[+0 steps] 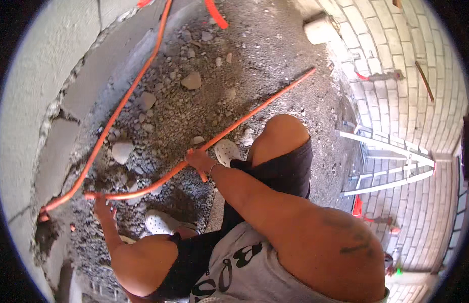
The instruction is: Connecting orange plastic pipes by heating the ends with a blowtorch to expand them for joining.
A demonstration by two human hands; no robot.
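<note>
dark shorts (285, 166), white perforated clogs (227, 150), wristband (212, 167)

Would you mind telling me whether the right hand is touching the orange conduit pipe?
Touching. The head view shows the right hand closed around the orange conduit pipe, which passes straight through its grip with no gap.

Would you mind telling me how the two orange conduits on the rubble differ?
The near conduit is gripped by both the left hand and right hand; the far conduit lies untouched. The near one bends between the hands; the far one curves gently toward the wall. Both are thin and orange.
</note>
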